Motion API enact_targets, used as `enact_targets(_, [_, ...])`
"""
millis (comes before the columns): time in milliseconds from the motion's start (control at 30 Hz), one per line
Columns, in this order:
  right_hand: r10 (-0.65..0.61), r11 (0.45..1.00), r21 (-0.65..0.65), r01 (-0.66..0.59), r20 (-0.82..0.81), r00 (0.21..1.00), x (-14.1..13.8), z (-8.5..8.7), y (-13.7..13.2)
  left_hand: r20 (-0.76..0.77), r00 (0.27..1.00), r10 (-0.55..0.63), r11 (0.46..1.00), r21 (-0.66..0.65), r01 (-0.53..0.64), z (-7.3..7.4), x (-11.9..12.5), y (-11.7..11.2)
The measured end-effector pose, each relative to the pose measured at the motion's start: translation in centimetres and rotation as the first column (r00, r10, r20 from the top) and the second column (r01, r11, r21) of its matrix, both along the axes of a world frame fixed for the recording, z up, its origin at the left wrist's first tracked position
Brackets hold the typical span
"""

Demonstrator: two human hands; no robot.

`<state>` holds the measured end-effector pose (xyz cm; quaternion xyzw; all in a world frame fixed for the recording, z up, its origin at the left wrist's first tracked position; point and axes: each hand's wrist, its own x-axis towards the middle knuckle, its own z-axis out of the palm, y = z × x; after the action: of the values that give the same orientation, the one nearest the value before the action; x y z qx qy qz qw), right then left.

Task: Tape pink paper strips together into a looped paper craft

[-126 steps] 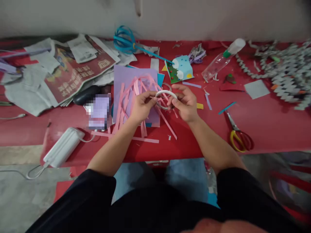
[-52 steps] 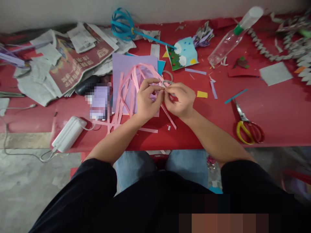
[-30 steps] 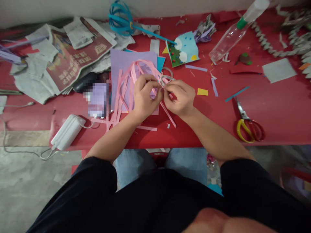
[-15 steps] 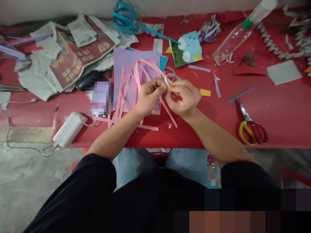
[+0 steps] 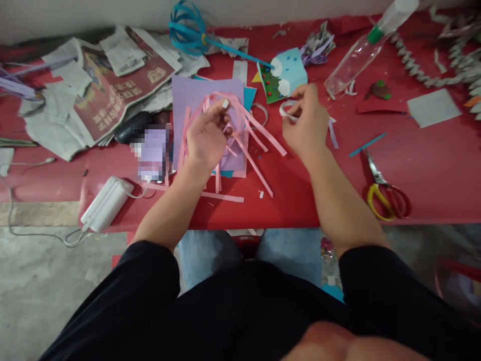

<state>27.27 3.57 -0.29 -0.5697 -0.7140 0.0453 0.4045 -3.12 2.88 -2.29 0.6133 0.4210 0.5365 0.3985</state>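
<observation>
On a fingertip of my left hand [image 5: 210, 133] sits a small white piece of tape [image 5: 225, 104]; its other fingers are curled. This hand is over pink paper strips [image 5: 263, 131], which are joined in a looped, trailing bunch on a lilac paper sheet [image 5: 184, 93]. My right hand [image 5: 308, 120] is closed on a white tape roll [image 5: 285, 106], pinched between thumb and fingers above the red table. A thin pale ring [image 5: 266, 114] lies between the hands, beside the lilac sheet.
Scissors [image 5: 383, 190] lie at the right, below a clear bottle [image 5: 353, 62]. Behind the hands are a painted card [image 5: 281, 80] and a blue paper-strip globe [image 5: 188, 30] on a stick. Newspapers [image 5: 124, 80], a black mouse [image 5: 132, 126] and a white power bank [image 5: 107, 203] are left.
My hands have parted from their meeting point at the tape roll. The right has moved right with the roll; the left has moved left and turned palm up, a piece of tape on its finger.
</observation>
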Motion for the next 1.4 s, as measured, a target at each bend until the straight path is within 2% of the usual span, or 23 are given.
enact_targets(67, [-0.001, 0.995, -0.096, 0.008, 0.074, 0.997, 0.2, -0.9, 0.5, 0.002, 0.999, -0.039, 0.999, 0.011, 0.039, 0.8, 0.5, -0.8])
enact_targets(133, [0.005, 0.991, -0.132, 0.016, 0.158, 0.987, 0.1, -1.5, 0.6, 0.02, 0.998, -0.064, 0.998, -0.014, 0.064, 1.7, 1.0, -1.5])
enact_targets(200, [0.016, 0.995, -0.096, 0.001, 0.177, 0.984, -0.5, -1.4, 0.1, 0.051, 0.995, -0.091, 0.994, -0.053, 0.094, 2.5, 1.5, -2.1])
enact_targets(267, [0.054, 0.999, -0.011, -0.053, 0.111, 0.992, -1.4, -0.5, -1.1, 0.057, 0.992, -0.108, 0.992, -0.057, 0.112, 2.9, 2.1, -2.7])
enact_targets(333, [0.149, 0.986, 0.069, -0.15, 0.018, 0.989, -2.6, 0.7, -2.9, 0.018, 0.996, -0.091, 0.996, -0.008, 0.091, 3.1, 2.8, -3.3])
enact_targets(433, [0.262, 0.958, 0.141, -0.25, -0.07, 0.963, -4.0, 2.3, -5.3, -0.095, 0.993, -0.065, 0.99, 0.117, 0.076, 3.1, 4.0, -4.2])
enact_targets(500, [0.313, 0.94, 0.177, -0.292, -0.104, 0.944, -4.5, 2.6, -6.0, -0.158, 0.985, -0.072, 0.977, 0.19, 0.102, 3.0, 4.7, -4.8])
enact_targets(600, [0.348, 0.927, 0.201, -0.317, -0.14, 0.927, -4.5, 2.0, -5.9, -0.178, 0.979, -0.098, 0.958, 0.249, 0.141, 2.9, 5.2, -5.3])
enact_targets(700, [0.31, 0.944, 0.176, -0.28, -0.174, 0.935, -4.2, 1.0, -5.5, -0.135, 0.984, -0.115, 0.954, 0.261, 0.148, 2.6, 5.4, -5.5])
enact_targets(867, [0.321, 0.942, 0.159, -0.295, -0.184, 0.929, -3.9, 0.2, -5.2, -0.178, 0.983, -0.035, 0.972, 0.223, 0.076, 2.5, 5.4, -5.6])
enact_targets(1033, [0.328, 0.929, 0.223, -0.295, -0.126, 0.936, -4.3, 0.5, -5.1, -0.037, 0.992, -0.122, 0.952, 0.278, 0.127, 2.3, 5.5, -5.2])
enact_targets(1233, [0.361, 0.898, 0.311, -0.31, -0.122, 0.925, -4.3, 0.5, -4.9, 0.085, 0.958, -0.275, 0.915, 0.329, 0.234, 1.3, 5.3, -3.9])
enact_targets(1400, [0.328, 0.919, 0.273, -0.284, -0.128, 0.936, -4.4, 0.4, -5.1, 0.103, 0.952, -0.289, 0.912, 0.331, 0.241, 1.5, 5.3, -4.0])
